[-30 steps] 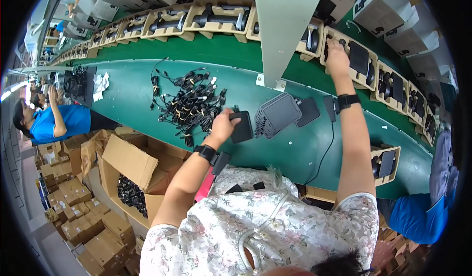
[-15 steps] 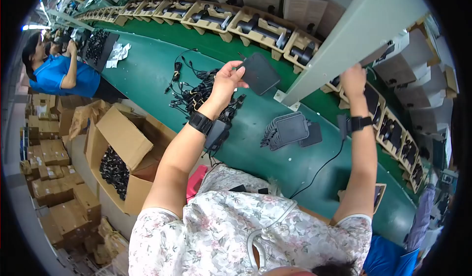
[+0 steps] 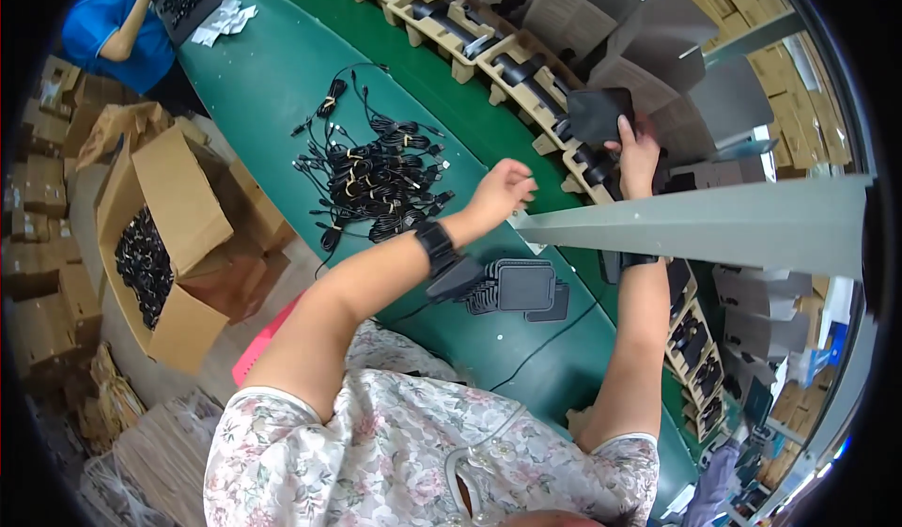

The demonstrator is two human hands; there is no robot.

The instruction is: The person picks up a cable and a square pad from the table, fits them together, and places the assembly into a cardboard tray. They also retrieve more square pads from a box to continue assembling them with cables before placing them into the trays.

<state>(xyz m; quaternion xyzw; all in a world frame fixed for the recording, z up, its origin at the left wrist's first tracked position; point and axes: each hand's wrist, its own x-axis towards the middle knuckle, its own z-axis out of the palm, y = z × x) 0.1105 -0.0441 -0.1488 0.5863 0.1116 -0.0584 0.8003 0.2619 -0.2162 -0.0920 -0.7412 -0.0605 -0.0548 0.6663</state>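
My right hand [image 3: 639, 154] grips a flat black square pad [image 3: 598, 114] by its edge, thumb across its face, over the row of moulded trays on the far side of the bench. My left hand [image 3: 505, 193] is held above the green bench near the foot of a metal post, its fingers curled with nothing visible in them. Close to the left wrist lies a stack of dark rounded-corner pads [image 3: 526, 286]. Left of that hand, tied bundles of black cables [image 3: 376, 181] are heaped on the bench. Both wrists wear black bands with a box attached.
Brown moulded trays [image 3: 458, 40] with black stand parts line a green strip. A pale metal post [image 3: 695, 222] juts across at right. An open carton [image 3: 183, 198] of black cables stands left of the bench. A person in blue [image 3: 117, 34] works at the far left.
My left hand has let go of the black pad and moved right, towards the post's foot. My right hand now shows a black pad above the trays. The view has turned.
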